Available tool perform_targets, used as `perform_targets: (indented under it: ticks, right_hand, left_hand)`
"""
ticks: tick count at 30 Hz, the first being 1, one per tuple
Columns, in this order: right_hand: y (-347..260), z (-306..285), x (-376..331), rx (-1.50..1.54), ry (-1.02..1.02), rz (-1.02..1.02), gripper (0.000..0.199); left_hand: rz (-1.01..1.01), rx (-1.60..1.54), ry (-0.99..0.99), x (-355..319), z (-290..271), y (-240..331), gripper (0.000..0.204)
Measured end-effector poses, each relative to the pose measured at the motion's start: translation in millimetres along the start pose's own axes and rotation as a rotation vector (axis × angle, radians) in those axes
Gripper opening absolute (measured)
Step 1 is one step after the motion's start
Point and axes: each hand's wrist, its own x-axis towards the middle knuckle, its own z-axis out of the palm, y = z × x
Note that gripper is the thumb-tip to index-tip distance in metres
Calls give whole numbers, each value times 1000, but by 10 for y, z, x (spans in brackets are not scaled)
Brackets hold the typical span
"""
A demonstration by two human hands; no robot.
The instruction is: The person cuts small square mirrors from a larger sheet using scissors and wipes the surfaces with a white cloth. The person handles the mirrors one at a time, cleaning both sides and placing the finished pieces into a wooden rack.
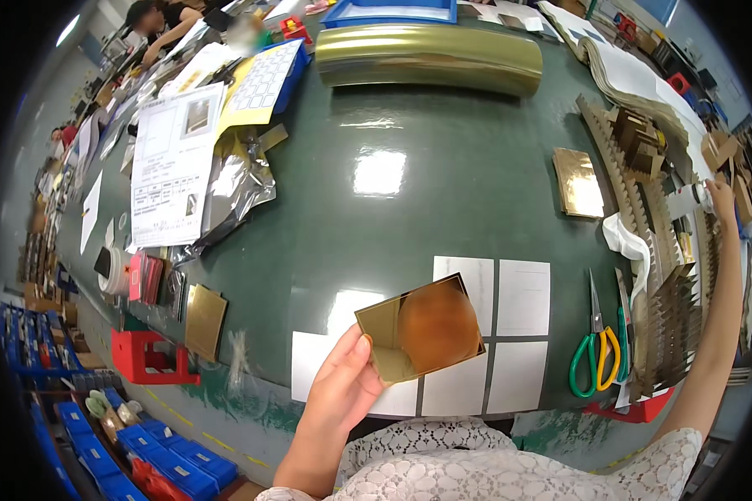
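Note:
My left hand (pixel 342 386) holds a shiny gold mirror-like square card (pixel 420 330) by its lower left corner, above several white paper squares (pixel 522 296) laid on the dark green table (pixel 409 192). My right hand (pixel 721 199) reaches far to the right, fingers closed on a small white cylindrical object (pixel 691 199) among rows of folded gold card pieces (pixel 643 200). A stack of gold cards (pixel 578 184) lies to the left of that hand.
Scissors with green and yellow handles (pixel 595 351) lie at the right near a white cloth (pixel 631 242). A gold foil roll (pixel 430 57) lies at the back. Papers, silver foil bags (pixel 238 188) and a red holder (pixel 150 357) sit left. Other people work at the far left.

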Motion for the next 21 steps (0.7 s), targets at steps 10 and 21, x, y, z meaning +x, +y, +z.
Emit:
perform_targets:
  ticks: [10, 21]
  right_hand:
    - [-3716, -1050, -2096, 802, -21, -165, 22]
    - [-5327, -1012, -3877, 925, -250, -784, 31]
  left_hand:
    - [-75, 106, -152, -140, 36, -63, 56]
    - [-193, 125, -358, -153, 92, -79, 56]
